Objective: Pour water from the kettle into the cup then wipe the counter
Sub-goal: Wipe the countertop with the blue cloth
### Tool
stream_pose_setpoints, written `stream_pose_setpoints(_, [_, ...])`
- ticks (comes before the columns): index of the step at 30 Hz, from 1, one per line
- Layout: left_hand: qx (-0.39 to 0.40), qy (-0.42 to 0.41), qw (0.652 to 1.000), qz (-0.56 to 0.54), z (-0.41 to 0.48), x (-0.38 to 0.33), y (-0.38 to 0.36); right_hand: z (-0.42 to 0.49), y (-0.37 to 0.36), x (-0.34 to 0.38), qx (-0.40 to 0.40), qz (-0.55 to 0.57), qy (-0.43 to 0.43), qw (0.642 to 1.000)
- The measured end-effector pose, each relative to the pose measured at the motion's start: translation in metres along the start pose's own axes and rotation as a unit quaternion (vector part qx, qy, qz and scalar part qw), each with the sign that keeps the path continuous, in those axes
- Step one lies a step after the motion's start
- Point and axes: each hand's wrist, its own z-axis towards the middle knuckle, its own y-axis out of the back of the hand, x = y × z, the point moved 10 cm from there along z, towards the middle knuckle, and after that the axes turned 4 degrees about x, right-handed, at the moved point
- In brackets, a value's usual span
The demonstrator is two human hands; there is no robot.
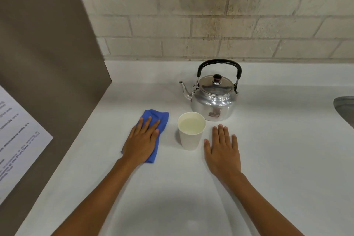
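Observation:
A shiny metal kettle (213, 99) with a black handle stands upright on the white counter (268, 149), spout pointing left. Just in front of it stands a white paper cup (190, 136) with water inside. A blue cloth (160, 119) lies flat to the left of the cup. My left hand (142, 141) rests flat on the cloth, fingers stretched forward. My right hand (223, 151) lies palm down on the bare counter to the right of the cup, fingers apart, holding nothing.
A brown side panel (47, 53) with a printed paper sheet (17, 140) walls off the left. A pale brick wall (210, 15) runs along the back. A metal sink rim (344, 107) shows at the right edge.

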Motion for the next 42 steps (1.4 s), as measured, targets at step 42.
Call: stream_pose_setpoints(42, [-0.04,0.004,0.999,-0.014,-0.14,-0.022,-0.019,0.0,-0.004,0.0,0.018,-0.009,0.007,1.0])
